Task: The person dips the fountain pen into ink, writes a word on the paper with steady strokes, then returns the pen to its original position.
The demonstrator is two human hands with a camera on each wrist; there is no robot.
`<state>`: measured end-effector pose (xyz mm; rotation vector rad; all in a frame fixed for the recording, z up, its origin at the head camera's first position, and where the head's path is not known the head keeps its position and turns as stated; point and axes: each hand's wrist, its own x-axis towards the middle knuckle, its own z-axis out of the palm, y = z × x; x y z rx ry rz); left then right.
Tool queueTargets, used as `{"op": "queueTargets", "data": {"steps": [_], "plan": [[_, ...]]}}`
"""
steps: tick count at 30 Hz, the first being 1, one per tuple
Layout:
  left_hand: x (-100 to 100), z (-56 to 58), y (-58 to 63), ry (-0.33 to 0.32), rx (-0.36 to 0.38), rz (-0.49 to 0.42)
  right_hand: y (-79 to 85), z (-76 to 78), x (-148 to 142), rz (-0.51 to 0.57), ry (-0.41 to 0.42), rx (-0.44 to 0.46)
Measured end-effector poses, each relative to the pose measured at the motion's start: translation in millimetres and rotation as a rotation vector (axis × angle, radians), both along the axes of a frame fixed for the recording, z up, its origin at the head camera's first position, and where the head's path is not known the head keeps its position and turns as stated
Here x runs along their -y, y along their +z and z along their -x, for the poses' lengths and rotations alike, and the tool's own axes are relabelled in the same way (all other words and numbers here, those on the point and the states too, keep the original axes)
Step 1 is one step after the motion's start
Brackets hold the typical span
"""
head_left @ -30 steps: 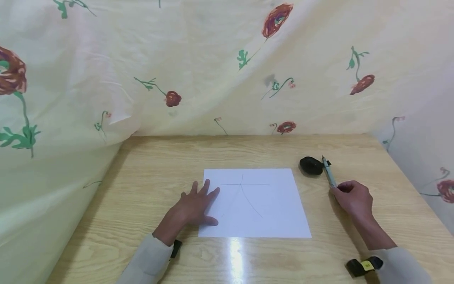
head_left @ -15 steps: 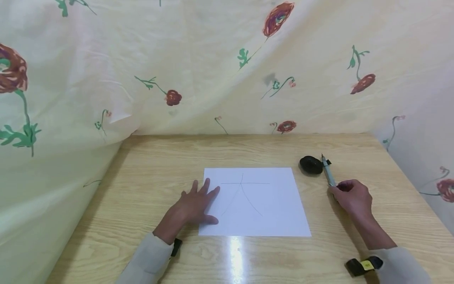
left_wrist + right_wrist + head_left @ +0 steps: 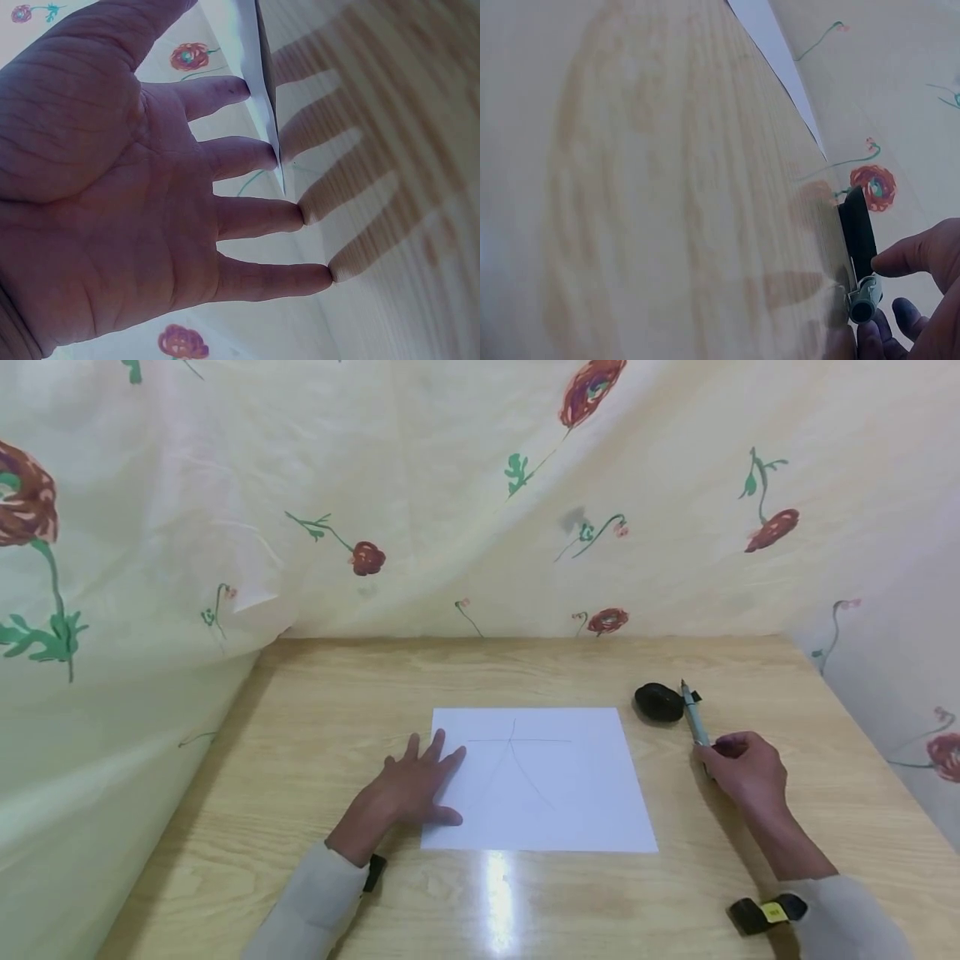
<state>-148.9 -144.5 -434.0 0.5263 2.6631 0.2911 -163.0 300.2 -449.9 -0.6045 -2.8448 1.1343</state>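
A white sheet of paper (image 3: 585, 793) lies on the wooden table, with thin lines on it: a level stroke, a short upright one and two slanting legs. My left hand (image 3: 408, 789) rests with fingers spread over the sheet's left edge; its fingertips meet the paper and the tabletop in the left wrist view. To the right of the sheet, my right hand (image 3: 746, 774) pinches the rear end of a grey-blue pen (image 3: 695, 717) between thumb and fingers. The pen lies with its dark tip pointing away, beside a smooth black oval object (image 3: 659, 702).
The wooden table (image 3: 360, 677) has a bright light reflection near its front. A cream cloth with printed red flowers (image 3: 420, 485) hangs behind it and along both sides. Black straps (image 3: 765, 914) sit at both wrists.
The whole head view has shifted slightly upward. Both hands, the paper, the pen and the black object keep nearly the same places relative to each other.
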Motion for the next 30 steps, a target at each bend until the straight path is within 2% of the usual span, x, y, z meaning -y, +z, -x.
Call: {"op": "queueTargets", "data": {"steps": [9,18,24,30], "plan": [[-0.7,0.5,0.2,0.0,0.011,-0.002,0.4,-1.2,-0.3,0.003,-0.004,-0.021],[-1.3,0.0,0.5,-0.001,0.014,-0.016,4.1,-3.8,7.9,0.025,-0.021,-0.138],[-2.0,1.1,0.0,0.003,0.023,-0.014,7.0,-3.5,23.1,-0.011,0.055,-0.308],[-1.0,0.8,-3.1,0.002,0.013,-0.013,4.1,-6.1,39.7,-0.085,0.213,-0.472]]}}
